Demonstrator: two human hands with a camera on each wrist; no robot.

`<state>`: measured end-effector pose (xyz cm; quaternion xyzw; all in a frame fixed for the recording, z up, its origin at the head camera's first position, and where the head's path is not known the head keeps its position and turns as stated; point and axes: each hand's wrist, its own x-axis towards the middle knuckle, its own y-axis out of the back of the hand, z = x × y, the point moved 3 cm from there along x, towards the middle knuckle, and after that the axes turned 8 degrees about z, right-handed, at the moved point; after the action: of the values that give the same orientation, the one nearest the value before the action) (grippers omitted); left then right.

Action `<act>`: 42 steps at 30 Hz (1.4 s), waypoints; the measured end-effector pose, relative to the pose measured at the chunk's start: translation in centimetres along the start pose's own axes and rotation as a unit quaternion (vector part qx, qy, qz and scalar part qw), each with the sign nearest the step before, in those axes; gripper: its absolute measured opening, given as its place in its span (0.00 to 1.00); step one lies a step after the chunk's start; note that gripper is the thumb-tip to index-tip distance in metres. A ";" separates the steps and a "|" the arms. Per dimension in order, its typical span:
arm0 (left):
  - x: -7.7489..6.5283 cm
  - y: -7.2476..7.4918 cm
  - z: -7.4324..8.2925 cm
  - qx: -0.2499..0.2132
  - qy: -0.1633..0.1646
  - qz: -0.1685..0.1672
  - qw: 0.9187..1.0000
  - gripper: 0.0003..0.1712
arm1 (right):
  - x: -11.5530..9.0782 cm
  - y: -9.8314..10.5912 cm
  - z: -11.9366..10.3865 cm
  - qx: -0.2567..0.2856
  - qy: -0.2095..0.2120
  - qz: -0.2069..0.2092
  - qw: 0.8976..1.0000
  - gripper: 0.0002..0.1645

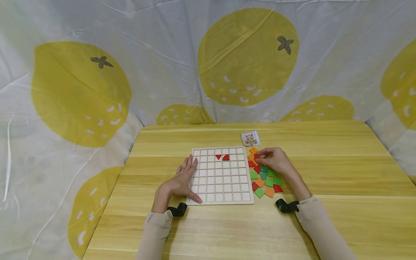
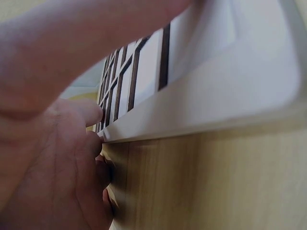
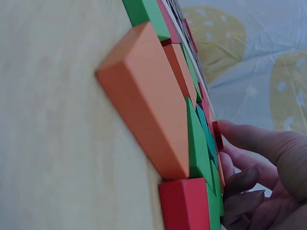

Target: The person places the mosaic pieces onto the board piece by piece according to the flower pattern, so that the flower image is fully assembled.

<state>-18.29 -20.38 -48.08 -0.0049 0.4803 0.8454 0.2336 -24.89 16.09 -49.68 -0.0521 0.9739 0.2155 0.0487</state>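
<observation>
One hand, the left hand (image 1: 180, 182), lay furthest left, its grip apart and clamped on nothing: the fingers were spread along the left edge of the wooden grid board (image 1: 219, 179) and the thumb rested over the near-left corner, a splay that seemed meant to keep the board from sliding. The board lay flat on the table (image 1: 341, 162) between the two hands, probably so that its cells were within easy reach. Second row from its far edge, neighbouring cells carried a red triangle tile (image 1: 218, 157) and, to its right, a red quarter-circle tile (image 1: 226, 157), each within its own cell. Beyond the board's far-right corner lay the patterned card (image 1: 250, 138), its coloured design face up on a printed grid, likely set there to be consulted while staying clear of the arms. Just beside the board's right edge spread the loose tiles (image 1: 269, 182) in orange, green, teal and red, crowded together, presumably kept close so that each carry was short. At the far part of that spread, the right hand (image 1: 274, 159) had its grip together, thumb and fingertips clamped on a red tile (image 3: 218, 136); the fingers hid its full shape, and a fingertip pinch probably suited so small a piece.
</observation>
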 end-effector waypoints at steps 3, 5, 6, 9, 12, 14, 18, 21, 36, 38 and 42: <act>0.0 0.0 0.0 0.001 0.000 0.000 1.000 0.89 | -0.1 0.0 -0.1 -0.002 -0.005 0.000 1.000 0.19; 0.0 0.0 0.0 0.001 0.000 0.000 1.000 0.89 | 0.0 0.1 -0.1 -0.010 0.001 0.000 1.000 0.18; 0.0 0.0 0.0 0.001 0.000 0.000 1.000 0.89 | 0.0 0.0 0.0 -0.014 0.003 0.001 1.000 0.18; 0.0 0.0 -0.1 0.001 0.000 0.001 1.000 0.89 | 0.1 0.0 0.1 -0.023 0.011 0.000 1.000 0.19; 0.0 0.0 -0.1 0.003 0.000 0.000 1.000 0.89 | 0.2 0.1 0.3 -0.020 0.011 -0.003 1.000 0.20; 0.0 0.0 -0.2 0.004 0.000 0.000 1.000 0.89 | 0.2 0.1 0.4 -0.012 0.006 -0.007 1.000 0.20; 0.0 0.0 -0.2 0.004 0.000 0.000 1.000 0.89 | 0.2 0.1 0.4 -0.013 0.008 -0.014 1.000 0.18; 0.0 0.1 -0.2 0.003 0.000 0.002 1.000 0.89 | 0.2 0.0 0.3 -0.010 0.004 -0.018 1.000 0.18; -0.1 -0.1 0.0 -0.001 -0.001 0.006 1.000 0.89 | 0.2 -3.9 -3.3 -0.034 0.078 -0.017 0.996 0.17; -0.1 -0.1 0.0 0.001 -0.001 0.007 1.000 0.89 | 0.4 -5.4 -4.4 -0.040 0.081 -0.023 0.996 0.15; 0.0 -0.1 0.0 0.005 -0.001 0.006 1.000 0.89 | 1.0 -8.2 -6.4 -0.045 0.071 -0.031 0.996 0.13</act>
<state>-18.24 -20.35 -48.12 -0.0003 0.4839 0.8445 0.2292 -25.32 5.89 -47.46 -0.0998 0.9620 0.2535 -0.0168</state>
